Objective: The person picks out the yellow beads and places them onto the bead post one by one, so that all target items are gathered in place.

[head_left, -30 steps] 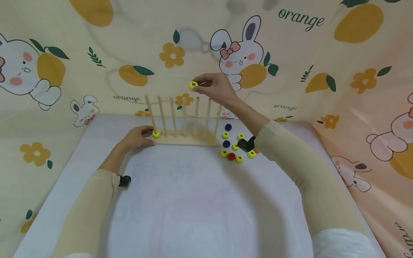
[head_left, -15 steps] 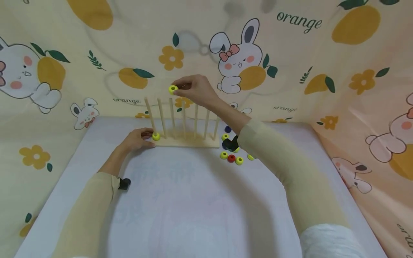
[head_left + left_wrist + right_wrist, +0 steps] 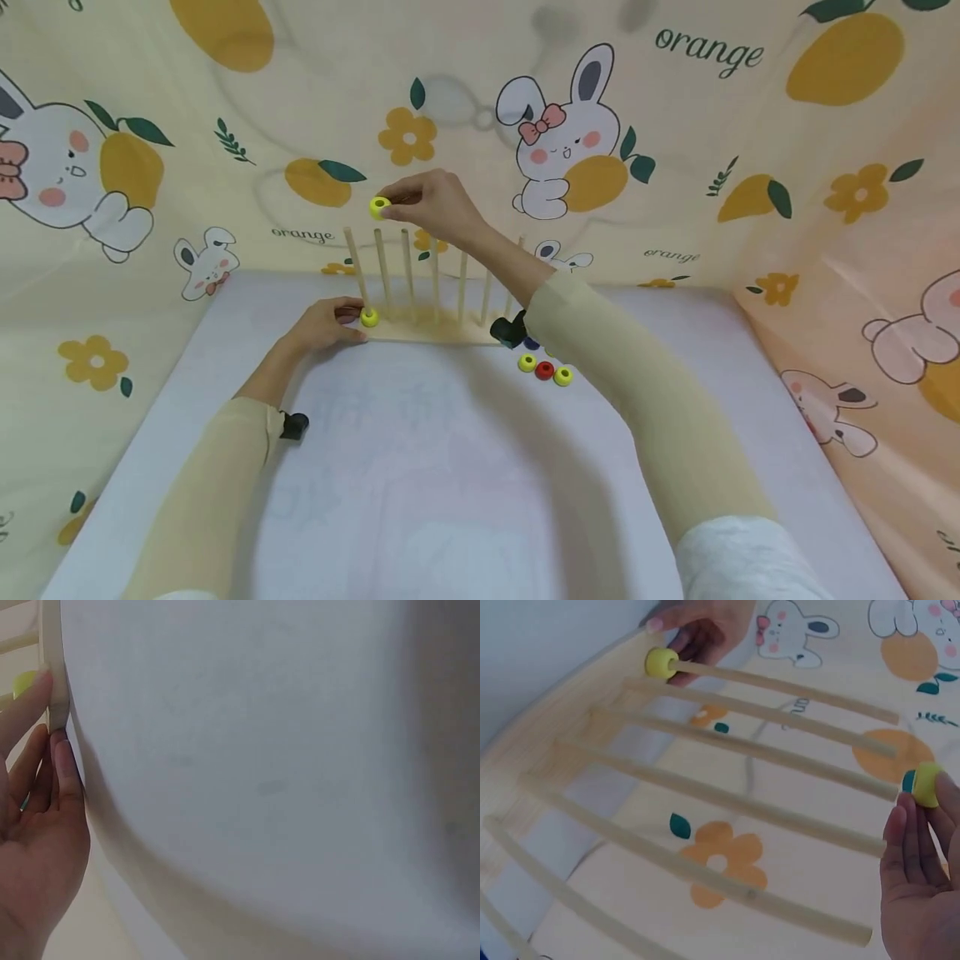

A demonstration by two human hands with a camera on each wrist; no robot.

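In the head view, my right hand [image 3: 441, 210] pinches a yellow bead [image 3: 377, 214] between thumb and fingertips, just above the tops of the pegs near the left end. The bead is off every peg, close over the second one. My left hand [image 3: 324, 325] grips the left end of the wooden peg rack [image 3: 435, 334], thumb at the front edge and fingers behind, as the left wrist view also shows. Another yellow bead [image 3: 660, 664] sits at the foot of the leftmost peg, beside the left hand's fingers. Several upright pegs stand in a row on the rack.
Right of the rack, loose beads lie on the white table [image 3: 420, 467]: a red bead [image 3: 544, 371] between two yellow ones, with a dark blue bead [image 3: 532, 343] partly hidden. The right forearm covers that area. A patterned cloth [image 3: 465, 158] hangs behind.
My right hand has carried the yellow bead leftward, from over the middle pegs to near the second peg from the left. My left hand has stayed at the rack's end.
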